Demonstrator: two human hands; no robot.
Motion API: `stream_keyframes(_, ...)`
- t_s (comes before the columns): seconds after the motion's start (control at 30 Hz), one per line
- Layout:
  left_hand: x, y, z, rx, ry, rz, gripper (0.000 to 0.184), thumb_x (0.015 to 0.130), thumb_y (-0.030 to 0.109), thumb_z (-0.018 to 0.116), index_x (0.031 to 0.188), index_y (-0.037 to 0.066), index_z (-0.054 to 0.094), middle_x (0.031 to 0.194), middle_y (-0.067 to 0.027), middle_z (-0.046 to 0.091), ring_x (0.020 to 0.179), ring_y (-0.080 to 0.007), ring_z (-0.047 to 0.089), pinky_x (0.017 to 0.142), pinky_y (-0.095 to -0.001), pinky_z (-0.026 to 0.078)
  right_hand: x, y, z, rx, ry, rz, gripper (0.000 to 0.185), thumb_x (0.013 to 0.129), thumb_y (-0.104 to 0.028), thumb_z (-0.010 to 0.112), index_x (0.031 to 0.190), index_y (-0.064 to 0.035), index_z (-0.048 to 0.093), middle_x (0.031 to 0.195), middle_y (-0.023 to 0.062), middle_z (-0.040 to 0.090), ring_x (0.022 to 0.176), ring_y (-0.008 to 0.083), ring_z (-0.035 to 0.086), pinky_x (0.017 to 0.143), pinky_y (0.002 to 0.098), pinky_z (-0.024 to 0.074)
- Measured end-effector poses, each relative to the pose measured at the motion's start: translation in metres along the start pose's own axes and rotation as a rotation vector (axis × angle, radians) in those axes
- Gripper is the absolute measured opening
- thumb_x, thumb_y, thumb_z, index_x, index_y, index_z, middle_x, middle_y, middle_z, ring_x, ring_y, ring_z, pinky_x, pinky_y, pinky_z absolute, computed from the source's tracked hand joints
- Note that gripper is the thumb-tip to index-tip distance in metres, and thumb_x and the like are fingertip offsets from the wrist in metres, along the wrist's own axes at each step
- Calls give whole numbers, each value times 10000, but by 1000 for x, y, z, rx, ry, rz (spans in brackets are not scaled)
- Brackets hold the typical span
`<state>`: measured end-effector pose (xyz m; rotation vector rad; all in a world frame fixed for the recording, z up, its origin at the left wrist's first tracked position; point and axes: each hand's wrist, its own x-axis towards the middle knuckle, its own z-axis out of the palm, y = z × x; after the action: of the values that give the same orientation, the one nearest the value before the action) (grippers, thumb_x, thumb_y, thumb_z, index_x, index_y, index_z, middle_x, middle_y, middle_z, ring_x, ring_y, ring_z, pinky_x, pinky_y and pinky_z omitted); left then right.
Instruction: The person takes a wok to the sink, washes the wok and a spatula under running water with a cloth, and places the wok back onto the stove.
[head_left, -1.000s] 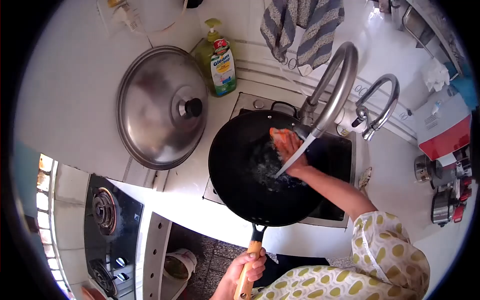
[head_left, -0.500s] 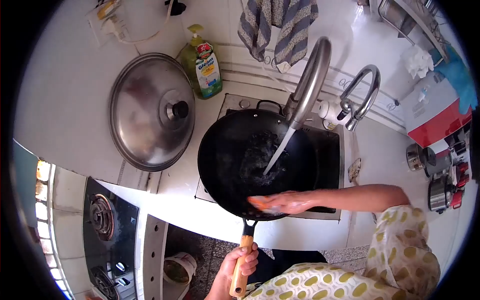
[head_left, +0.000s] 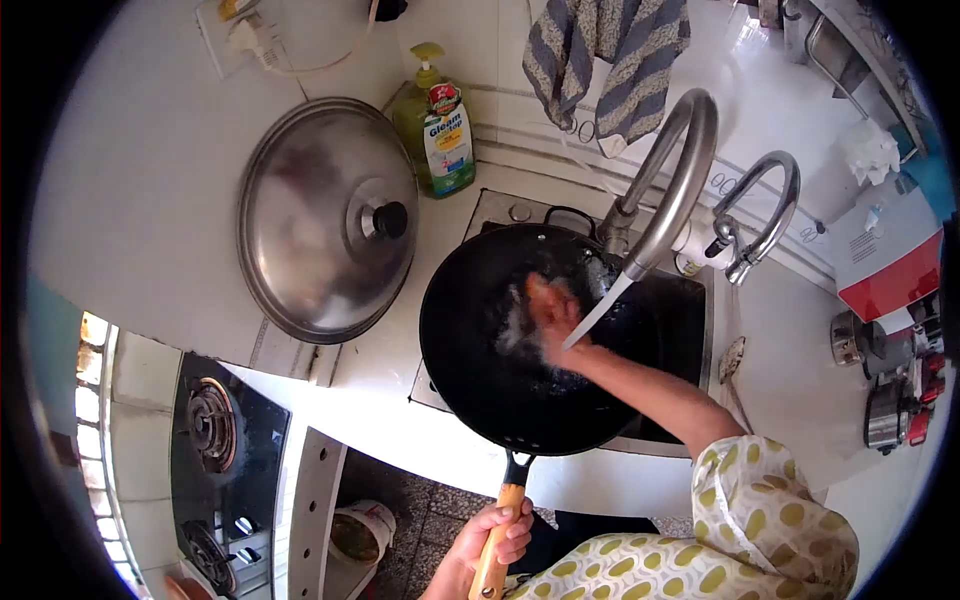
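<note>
Here we see the round black wok (head_left: pixel 470 390) over the metal sink (head_left: pixel 498 208), the left hand (head_left: pixel 495 535) wrapped around its wooden handle (head_left: pixel 511 495), the right hand (head_left: pixel 560 320) inside holding a blurred orange item (head_left: pixel 537 284), and, beyond the sink's left corner, a green plastic pump bottle (head_left: pixel 447 145) reading "Gleam top".

Faucet (head_left: pixel 687 190) overhanging wok (head_left: pixel 465 340), open air above wok's left half

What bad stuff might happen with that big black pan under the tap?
The running water comes down right by the right grip, so it might splash out of the pan.

The left grip holds the wooden handle; if it slipped, the pan could tip and spill its water.
</note>
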<state>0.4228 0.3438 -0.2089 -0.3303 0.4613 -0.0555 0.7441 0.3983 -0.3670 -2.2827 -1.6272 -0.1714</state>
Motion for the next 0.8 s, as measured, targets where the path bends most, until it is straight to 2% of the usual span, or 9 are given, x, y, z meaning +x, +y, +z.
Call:
stream_keyframes(0.1, -1, -1, 2, 12, 14, 9, 263, 777, 142, 553, 949, -8, 423, 609, -48, 437, 389, -105, 383, 330, -219, 343, 8, -59, -77, 705, -422, 315, 491, 754, -151, 578, 1219, -74, 441, 1182, 223, 447, 1073, 360, 453, 911, 424, 360)
stream_keyframes(0.2, 0, 0, -2, 2, -2, 2, 263, 779, 140, 553, 953, -8, 422, 610, -47, 439, 393, -104, 384, 333, -220, 345, -11, -48, -56, 605, -782, 20, 478, 727, -136, 624, 1168, -37, 468, 1033, 173, 550, 951, 299, 544, 832, 395, 431)
stream_keyframes(0.23, 0, 0, -3, 7, -9, 3, 263, 779, 140, 553, 953, -8, 422, 610, -47, 439, 393, -104, 384, 333, -220, 345, -9, -55, -69, 600, -776, 16, 478, 727, -136, 624, 1168, -37, 468, 1033, 173, 550, 951, 299, 544, 832, 395, 431)
stream_keyframes(0.3, -1, 0, -3, -5, -24, -13, 261, 786, 140, 552, 957, -8, 423, 621, -49, 447, 402, -99, 387, 341, -219, 349, -7, -70, -95, 1103, -682, 700, 407, 715, -215, 682, 1039, -15, 539, 951, 122, 595, 895, 225, 571, 816, 314, 432)
stream_keyframes(0.47, -2, 0, -4, 6, -42, -13, 259, 794, 141, 551, 964, -7, 423, 636, -49, 450, 412, -92, 389, 350, -211, 348, 65, -88, -91, 1427, -139, 805, 396, 744, -295, 643, 997, -16, 521, 908, 84, 555, 792, 149, 559, 616, 299, 478)
stream_keyframes(0.57, -2, 0, -3, 21, -31, -5, 260, 798, 149, 555, 962, -8, 429, 638, -47, 451, 415, -90, 389, 350, -206, 343, 112, -103, -47, 1454, -81, 726, 355, 785, -261, 578, 1026, -15, 494, 914, 115, 564, 801, 202, 579, 629, 327, 484)
stream_keyframes(0.7, -2, 3, -2, 52, -27, -27, 253, 803, 169, 565, 953, 4, 444, 634, -43, 448, 414, -92, 387, 349, -211, 342, 110, -134, -16, 892, -84, 440, 284, 803, -230, 507, 1015, -42, 505, 897, 207, 574, 874, 361, 558, 772, 387, 434)
stream_keyframes(0.77, -1, 3, -4, 64, -37, -37, 252, 806, 171, 562, 957, 7, 443, 633, -42, 447, 412, -93, 382, 349, -213, 341, 73, -159, -94, 1060, -394, 382, 326, 820, -317, 508, 1013, -54, 519, 837, 194, 589, 805, 348, 580, 696, 387, 459)
stream_keyframes(0.8, -1, 3, -5, 74, -38, -40, 261, 808, 175, 561, 964, 8, 436, 637, -42, 445, 412, -93, 378, 350, -213, 337, 46, -161, -76, 995, -260, 245, 321, 825, -318, 511, 998, -48, 519, 790, 186, 592, 735, 326, 595, 640, 369, 471)
